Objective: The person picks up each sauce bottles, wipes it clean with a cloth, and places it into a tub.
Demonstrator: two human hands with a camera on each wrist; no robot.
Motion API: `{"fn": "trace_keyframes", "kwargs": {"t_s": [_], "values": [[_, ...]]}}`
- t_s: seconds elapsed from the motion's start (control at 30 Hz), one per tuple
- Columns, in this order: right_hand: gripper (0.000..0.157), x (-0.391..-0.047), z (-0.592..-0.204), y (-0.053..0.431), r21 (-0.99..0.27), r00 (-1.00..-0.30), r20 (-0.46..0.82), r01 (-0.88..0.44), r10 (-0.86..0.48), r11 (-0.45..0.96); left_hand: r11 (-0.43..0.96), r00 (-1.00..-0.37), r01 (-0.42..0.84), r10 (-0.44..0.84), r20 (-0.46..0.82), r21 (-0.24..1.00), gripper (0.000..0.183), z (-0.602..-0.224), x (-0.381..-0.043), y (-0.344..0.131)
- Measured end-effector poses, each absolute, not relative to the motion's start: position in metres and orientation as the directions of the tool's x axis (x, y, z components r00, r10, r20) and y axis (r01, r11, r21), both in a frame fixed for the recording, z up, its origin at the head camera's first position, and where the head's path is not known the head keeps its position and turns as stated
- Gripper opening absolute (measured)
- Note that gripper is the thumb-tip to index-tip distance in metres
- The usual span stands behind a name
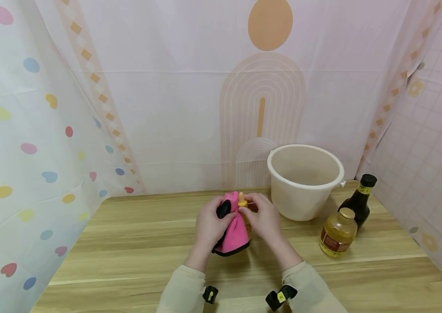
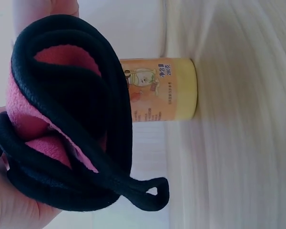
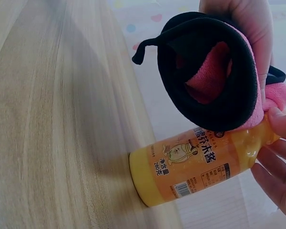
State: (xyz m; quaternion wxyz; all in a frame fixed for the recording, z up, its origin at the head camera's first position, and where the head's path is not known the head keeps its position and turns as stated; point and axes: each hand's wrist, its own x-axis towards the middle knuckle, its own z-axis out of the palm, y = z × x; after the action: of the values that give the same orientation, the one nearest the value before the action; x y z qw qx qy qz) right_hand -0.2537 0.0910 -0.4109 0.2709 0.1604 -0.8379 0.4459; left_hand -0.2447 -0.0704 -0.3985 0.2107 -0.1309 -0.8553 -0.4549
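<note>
Wiping down the orange honey-mustard squeeze bottle (image 3: pixel 190 164) looks like the step in hand; it stands on the wooden tabletop (image 1: pixel 135 243), just below the centre of the head view. The left hand (image 1: pixel 211 221) has its fingers curled round a bunched pink cloth (image 1: pixel 236 237) with black edging, beside the bottle. The right hand (image 1: pixel 265 217) pinches the bottle's neck between thumb and fingers. Next, the move probably calls for steadying that neck while the cloth presses along the bottle's upper part.
</note>
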Motion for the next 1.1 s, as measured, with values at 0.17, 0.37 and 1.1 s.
{"fn": "trace_keyframes", "kwargs": {"t_s": [0.17, 0.37, 1.1], "values": [[0.024, -0.253, -0.41, 0.091, -0.66, -0.802, 0.597, -0.509, -0.026, 0.552, 0.56, -0.876, 0.417, 0.037, 0.481, 0.716, 0.028, -0.402, -0.245, -0.073], [0.023, -0.253, -0.41, 0.091, -0.654, -0.793, 0.608, -0.517, -0.023, 0.552, 0.576, -0.883, 0.405, 0.045, 0.467, 0.71, 0.027, -0.407, -0.245, -0.077], [0.024, -0.253, -0.411, 0.091, -0.644, -0.804, 0.594, -0.496, -0.028, 0.582, 0.665, -0.967, 0.241, 0.101, 0.234, 0.707, 0.025, -0.438, -0.258, -0.085]]}}
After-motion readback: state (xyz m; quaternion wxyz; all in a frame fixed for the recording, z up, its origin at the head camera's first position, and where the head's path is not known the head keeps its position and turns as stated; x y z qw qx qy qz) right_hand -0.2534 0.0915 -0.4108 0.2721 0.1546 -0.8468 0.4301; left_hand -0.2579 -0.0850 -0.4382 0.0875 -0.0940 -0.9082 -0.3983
